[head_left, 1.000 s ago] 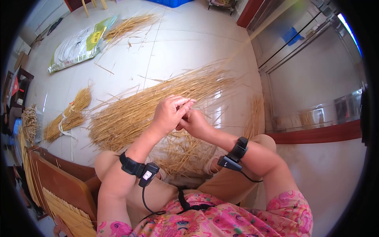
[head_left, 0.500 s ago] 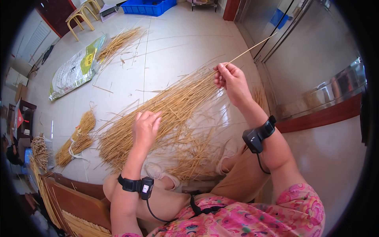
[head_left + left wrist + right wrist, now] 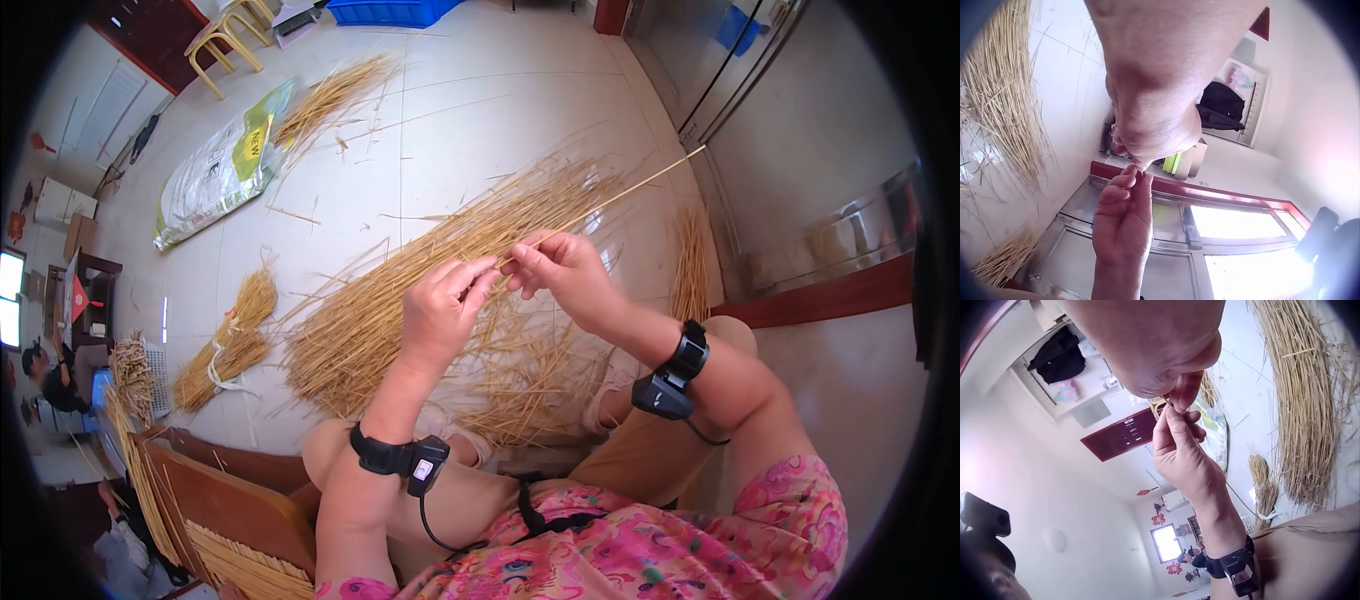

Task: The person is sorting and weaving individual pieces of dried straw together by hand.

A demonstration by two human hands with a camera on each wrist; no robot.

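Note:
A single long straw stalk (image 3: 652,180) slants up and right from between two hands held close together. My left hand (image 3: 440,305) pinches it at the near end with thumb and fingertips. Just to the right, my right hand (image 3: 570,280) holds the same stalk between thumb and forefinger, its other fingers loosely bent. In the right wrist view the left hand (image 3: 1188,459) meets the right hand (image 3: 1188,390) at the fingertips. Beneath both hands a big spread of straw (image 3: 450,270) lies on the tiled floor.
A tied straw bundle (image 3: 232,335) lies to the left. Beyond it is a printed sack (image 3: 215,175) with more straw (image 3: 335,95) beside it. Short loose pieces (image 3: 530,380) lie near the feet. A wooden chair (image 3: 225,500) stands at the left knee, a metal door (image 3: 800,190) at right.
Half a second ago the hands were wide apart, the right one out with the stalk and the left one empty. Now they have come together, and the left hand pinches the stalk too.

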